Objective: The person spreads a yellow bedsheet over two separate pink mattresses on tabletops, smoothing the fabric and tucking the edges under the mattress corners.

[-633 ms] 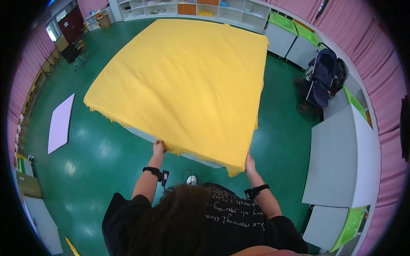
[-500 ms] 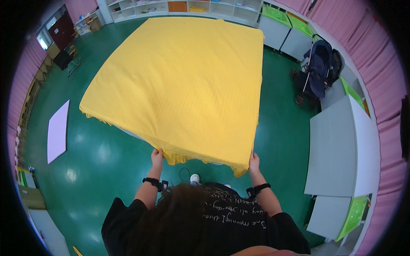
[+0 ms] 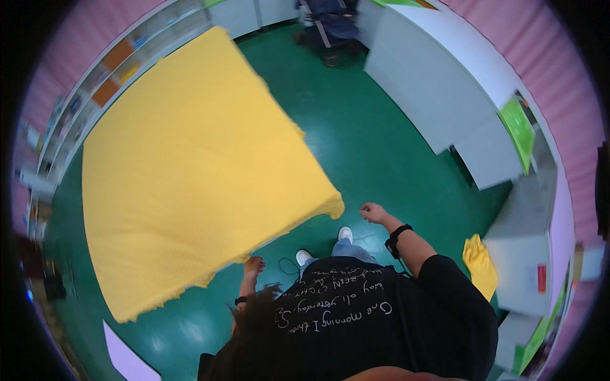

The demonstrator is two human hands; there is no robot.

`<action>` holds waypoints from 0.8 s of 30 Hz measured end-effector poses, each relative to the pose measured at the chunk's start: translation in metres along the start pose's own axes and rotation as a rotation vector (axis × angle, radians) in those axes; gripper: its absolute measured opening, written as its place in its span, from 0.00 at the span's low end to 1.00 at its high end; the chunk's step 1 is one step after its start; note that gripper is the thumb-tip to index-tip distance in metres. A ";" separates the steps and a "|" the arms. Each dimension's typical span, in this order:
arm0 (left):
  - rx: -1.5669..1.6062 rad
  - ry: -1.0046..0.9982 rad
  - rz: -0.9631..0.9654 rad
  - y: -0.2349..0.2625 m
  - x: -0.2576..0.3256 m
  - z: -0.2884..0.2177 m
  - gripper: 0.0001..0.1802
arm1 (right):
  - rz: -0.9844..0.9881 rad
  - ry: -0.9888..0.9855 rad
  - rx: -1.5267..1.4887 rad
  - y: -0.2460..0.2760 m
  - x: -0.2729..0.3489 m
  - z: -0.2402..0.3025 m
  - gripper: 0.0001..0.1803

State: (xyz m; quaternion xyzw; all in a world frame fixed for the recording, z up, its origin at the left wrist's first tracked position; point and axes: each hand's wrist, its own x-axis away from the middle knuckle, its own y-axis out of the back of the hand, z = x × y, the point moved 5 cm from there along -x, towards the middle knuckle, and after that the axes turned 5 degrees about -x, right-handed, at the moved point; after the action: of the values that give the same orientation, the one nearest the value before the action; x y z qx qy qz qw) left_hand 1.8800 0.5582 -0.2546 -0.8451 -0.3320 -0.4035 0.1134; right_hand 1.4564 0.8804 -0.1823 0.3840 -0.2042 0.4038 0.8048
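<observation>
"Sheet (image 3: 190,165) first: how does it look?"

"Bright yellow and four-cornered, spread broad and flat-topped ahead and left of the person (image 3: 406,311); soft ripples, frilled hem (image 3: 204,279)."

"And the hands?"

"The right hand (image 3: 373,213) was at the near corner (image 3: 335,204) half a second ago; now it's just beside it, fingers curled, though I can't tell whether they meet the thumb. The left hand (image 3: 254,266) is at the near hem; pinching it or not, I can't tell."

"Floor (image 3: 356,133)?"

"Smooth, glossy green, with soft reflections."
</observation>
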 end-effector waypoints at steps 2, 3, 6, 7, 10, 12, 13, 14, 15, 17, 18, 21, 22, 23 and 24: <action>-0.380 -0.096 0.058 0.005 -0.059 0.006 0.13 | -0.129 -0.071 -0.053 0.027 0.011 -0.025 0.18; -0.455 -0.158 0.132 -0.008 -0.087 -0.003 0.13 | -0.223 -0.123 -0.105 0.050 0.016 -0.046 0.17; -0.517 -0.111 0.372 0.013 -0.127 0.041 0.14 | -0.333 -0.245 -0.259 0.033 0.055 -0.108 0.15; -0.784 -0.286 0.492 0.015 -0.136 0.029 0.15 | -0.351 -0.236 -0.305 0.028 0.056 -0.115 0.15; -1.011 -0.424 0.656 -0.039 -0.161 0.005 0.16 | -0.533 -0.392 -0.295 0.059 0.110 -0.185 0.15; -1.021 -0.279 0.599 -0.048 -0.157 -0.003 0.16 | -0.516 -0.529 -0.352 0.038 0.148 -0.226 0.14; -1.052 -0.246 0.613 -0.065 -0.162 -0.014 0.16 | -0.554 -0.567 -0.414 0.022 0.165 -0.248 0.14; -1.084 -0.229 0.611 -0.081 -0.160 -0.021 0.16 | -0.514 -0.610 -0.463 0.009 0.181 -0.274 0.14; -1.098 -0.222 0.619 -0.102 -0.158 -0.029 0.15 | -0.474 -0.643 -0.503 0.003 0.202 -0.293 0.14; -1.132 -0.221 0.602 -0.128 -0.148 -0.034 0.15 | -0.474 -0.649 -0.570 -0.013 0.222 -0.308 0.14; -1.156 -0.225 0.610 -0.153 -0.146 -0.040 0.15 | -0.481 -0.663 -0.611 -0.014 0.238 -0.330 0.14; -1.239 -0.256 0.656 -0.229 -0.134 -0.050 0.15 | -0.520 -0.696 -0.735 -0.028 0.280 -0.394 0.14; -1.268 -0.273 0.679 -0.259 -0.132 -0.050 0.15 | -0.542 -0.710 -0.761 -0.034 0.294 -0.415 0.14; -1.299 -0.284 0.694 -0.282 -0.131 -0.054 0.14 | -0.594 -0.720 -0.792 -0.044 0.301 -0.428 0.13; -1.321 -0.301 0.724 -0.310 -0.130 -0.057 0.14 | -0.658 -0.736 -0.812 -0.044 0.315 -0.445 0.13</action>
State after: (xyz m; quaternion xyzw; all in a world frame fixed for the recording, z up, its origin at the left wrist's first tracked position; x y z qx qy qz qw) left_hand 1.5839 0.7040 -0.3395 -0.8393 0.2635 -0.3364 -0.3362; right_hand 1.6862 1.3673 -0.2781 0.2048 -0.4753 -0.1321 0.8454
